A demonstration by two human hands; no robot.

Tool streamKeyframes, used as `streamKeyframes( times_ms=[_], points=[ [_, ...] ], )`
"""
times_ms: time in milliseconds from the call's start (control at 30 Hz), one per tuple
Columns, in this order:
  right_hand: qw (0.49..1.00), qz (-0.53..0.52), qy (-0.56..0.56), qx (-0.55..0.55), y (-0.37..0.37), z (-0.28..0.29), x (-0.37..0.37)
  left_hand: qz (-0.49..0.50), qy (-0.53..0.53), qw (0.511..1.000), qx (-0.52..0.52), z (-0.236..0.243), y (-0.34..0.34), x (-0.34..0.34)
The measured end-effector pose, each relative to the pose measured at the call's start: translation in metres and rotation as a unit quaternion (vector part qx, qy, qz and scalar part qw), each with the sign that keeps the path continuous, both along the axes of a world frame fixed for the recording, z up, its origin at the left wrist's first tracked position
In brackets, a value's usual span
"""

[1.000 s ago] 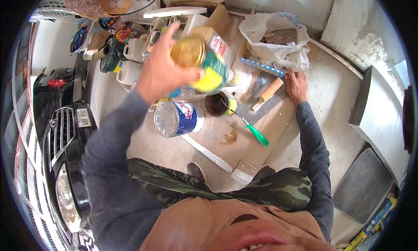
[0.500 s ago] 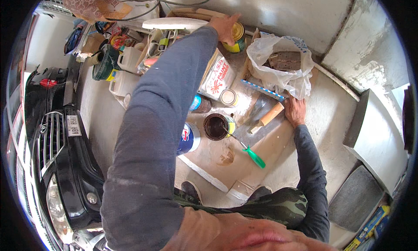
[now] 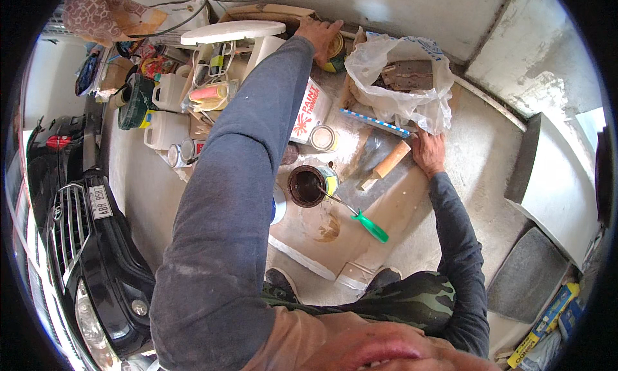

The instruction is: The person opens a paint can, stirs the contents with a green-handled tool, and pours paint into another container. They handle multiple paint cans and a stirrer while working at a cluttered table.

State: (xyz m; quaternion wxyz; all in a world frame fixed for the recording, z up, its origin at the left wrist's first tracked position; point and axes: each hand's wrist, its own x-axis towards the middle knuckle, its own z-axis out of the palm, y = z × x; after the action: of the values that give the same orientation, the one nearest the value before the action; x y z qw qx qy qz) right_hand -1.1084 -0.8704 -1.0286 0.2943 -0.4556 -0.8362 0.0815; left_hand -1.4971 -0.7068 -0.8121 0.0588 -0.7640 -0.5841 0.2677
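Observation:
My left hand (image 3: 317,37) reaches to the far side, its fingers closed over the rim of a yellow-green can (image 3: 335,54). My right hand (image 3: 428,153) lies low, fingers apart; their tips are partly hidden at the edge of a clear plastic bag (image 3: 440,113). Beside it are a blue-and-white striped strip (image 3: 373,122) and a tan piece like a wooden handle (image 3: 391,162). Nearer me stands an open can (image 3: 294,189) of dark brown stuff, with a green-handled screwdriver (image 3: 370,226) leaning in it. A small can (image 3: 324,138) stands by a white rectangular thinner can (image 3: 314,107).
On the left are white jugs (image 3: 166,131), a dark green bucket (image 3: 136,101) and a black car (image 3: 119,255). A round white lid (image 3: 233,31) lies far left. A grey mat (image 3: 528,274) and a pale panel (image 3: 560,191) are on the right. My left arm hides part of a blue-and-white can (image 3: 279,204).
The whole view has shifted, so things appear further left. Both hands keep about the same places, the left at the yellow-green can and the right beside the bag.

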Motion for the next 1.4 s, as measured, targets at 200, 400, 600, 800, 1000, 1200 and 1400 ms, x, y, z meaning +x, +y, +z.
streamKeyframes(
  times_ms=[200, 400, 600, 800, 1000, 1200, 1400],
  points=[
    [1.0, 0.007, -0.001, -0.008, 0.0, 0.01, -0.001, -0.009, -0.038, 0.997, 0.074, 0.013, -0.011, -0.006],
    [0.999, 0.023, 0.014, -0.03, -0.003, 0.008, 0.001, 0.045, -0.336, 0.929, 0.15, 0.126, -0.094, -0.037],
    [0.995, 0.047, 0.035, -0.078, 0.002, 0.003, 0.001, 0.26, -0.408, 0.866, 0.126, 0.14, -0.281, -0.078],
    [0.987, 0.1, -0.052, -0.112, 0.018, 0.013, -0.01, 0.34, -0.363, 0.853, 0.158, 0.084, -0.379, -0.071],
    [0.976, 0.04, 0.031, -0.214, -0.001, 0.037, -0.008, 0.291, -0.378, 0.857, 0.195, 0.065, -0.376, -0.067],
    [0.974, -0.081, 0.162, -0.135, -0.076, 0.077, -0.011, 0.276, -0.319, 0.88, 0.22, 0.061, -0.358, -0.065],
    [0.972, 0.007, 0.177, -0.157, -0.127, 0.103, -0.024, 0.234, -0.356, 0.881, 0.205, 0.051, -0.36, -0.069]
  ],
)
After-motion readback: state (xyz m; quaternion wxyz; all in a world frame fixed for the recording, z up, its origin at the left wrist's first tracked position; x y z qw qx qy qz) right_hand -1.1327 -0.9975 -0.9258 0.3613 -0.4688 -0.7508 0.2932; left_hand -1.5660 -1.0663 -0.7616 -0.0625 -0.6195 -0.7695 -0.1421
